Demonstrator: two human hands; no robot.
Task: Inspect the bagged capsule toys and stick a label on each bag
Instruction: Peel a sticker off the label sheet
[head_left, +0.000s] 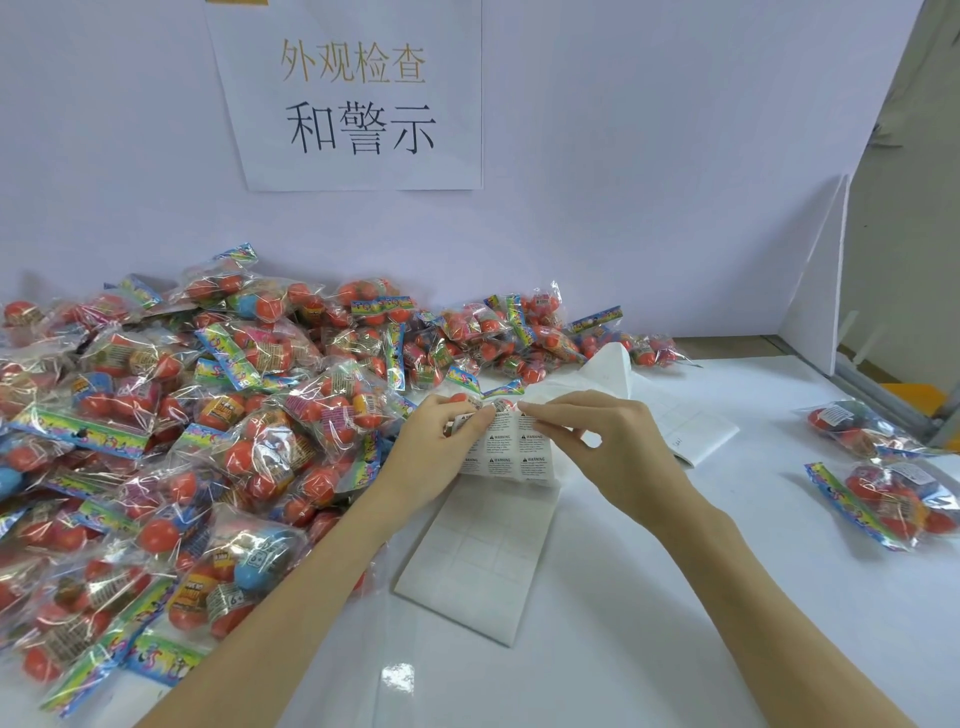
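Observation:
A big heap of bagged capsule toys (218, 415), clear bags with red and blue capsules, covers the table's left half. In the middle, my left hand (441, 452) holds a sheet of white warning labels (511, 452) by its left edge, thumb pressed near the top. My right hand (597, 441) pinches the sheet's top right corner between thumb and forefinger. Below the hands lies the sheet's bare backing paper (478, 561), its labels gone. Two bagged toys (893, 499) lie apart at the right, each with a white label on it.
More white backing sheets (670, 415) lie behind my right hand. A white wall with a printed paper sign (358, 98) stands behind the table (623, 649). A white foam board (815, 291) leans at the right edge, with a gap beyond it.

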